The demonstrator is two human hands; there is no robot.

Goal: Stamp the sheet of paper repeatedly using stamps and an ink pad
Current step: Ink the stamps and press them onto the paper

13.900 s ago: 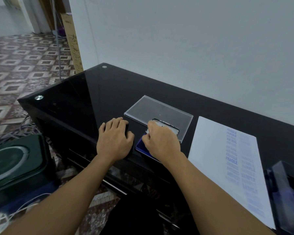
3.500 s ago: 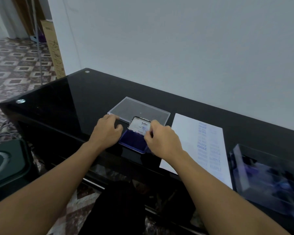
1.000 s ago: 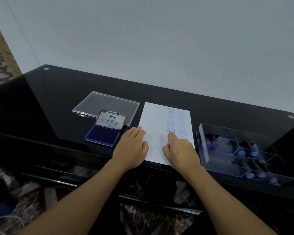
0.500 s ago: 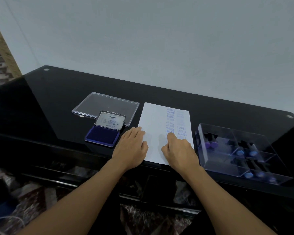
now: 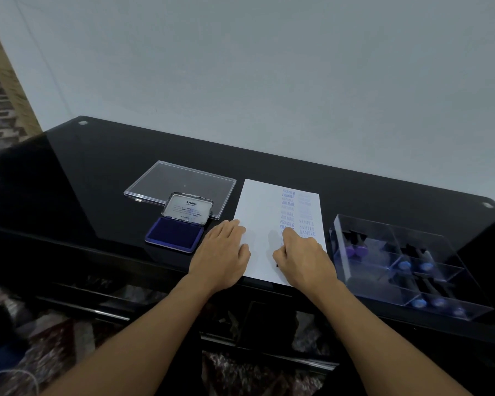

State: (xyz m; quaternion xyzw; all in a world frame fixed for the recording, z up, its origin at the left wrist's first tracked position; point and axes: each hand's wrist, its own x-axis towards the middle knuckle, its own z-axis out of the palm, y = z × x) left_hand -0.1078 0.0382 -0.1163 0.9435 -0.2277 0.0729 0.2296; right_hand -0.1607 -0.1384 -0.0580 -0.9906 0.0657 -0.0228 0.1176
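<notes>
1. The white rectangular sheet of paper [image 5: 259, 224] lies flat on the glossy black glass surface [image 5: 103, 172], its near edge close to the front rim, so both arms can reach it without stretching.
2. The left hand [image 5: 223, 252] rests palm down with fingers spread and flat, overlapping the sheet's left edge. I judge it is there as a weight to keep the paper from sliding under pressure; it grips nothing.
3. The right hand [image 5: 303, 258] is curled with its fingers drawn together, knuckles up, pressed down on the sheet just below the blue printed words. A small dark part shows at its near side, probably a stamp, but the hand hides it, so I cannot tell for certain what it clasps.
4. Columns of faint blue FRAGILE, AIR MAIL and SAMPLE imprints [image 5: 287, 208] run down the right half of the sheet, and the hand sits at the foot of them, which suggests the next print continues the column downward.
5. The open blue ink pad in its metal tin [image 5: 173, 234] sits just left of the paper, lid tilted up behind it, close by for re-inking.
6. The clear plastic lid [image 5: 180, 185] lies flat behind the pad, out of the way.
7. The clear plastic compartment box of purple-handled stamps [image 5: 406, 267] stands right of the sheet, beside the stamping hand.
</notes>
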